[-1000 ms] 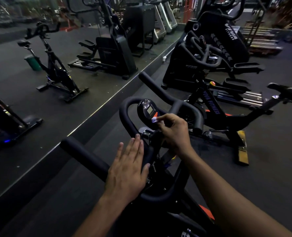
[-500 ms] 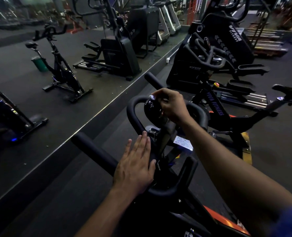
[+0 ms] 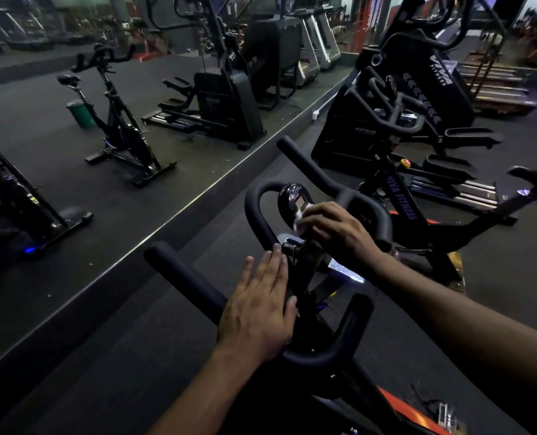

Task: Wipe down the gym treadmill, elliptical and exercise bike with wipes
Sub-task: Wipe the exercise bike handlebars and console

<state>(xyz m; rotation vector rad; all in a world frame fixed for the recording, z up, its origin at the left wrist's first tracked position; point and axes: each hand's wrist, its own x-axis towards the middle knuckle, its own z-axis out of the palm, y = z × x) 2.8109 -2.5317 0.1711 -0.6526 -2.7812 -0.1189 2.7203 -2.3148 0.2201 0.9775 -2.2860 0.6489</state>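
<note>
Head view: dim gym, dark rubber floor. Right hand pinching white wipe, pressing it on exercise bike console. Left hand lying flat, fingers straight, on handlebar. Wall mirror reflecting machines at left.

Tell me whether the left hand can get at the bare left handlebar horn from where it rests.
Probably yes. The left hand lies flat on the handlebar right beside the left horn, and nothing sits between them. The right hand holds the wipe at the console, clear of that side.
</note>
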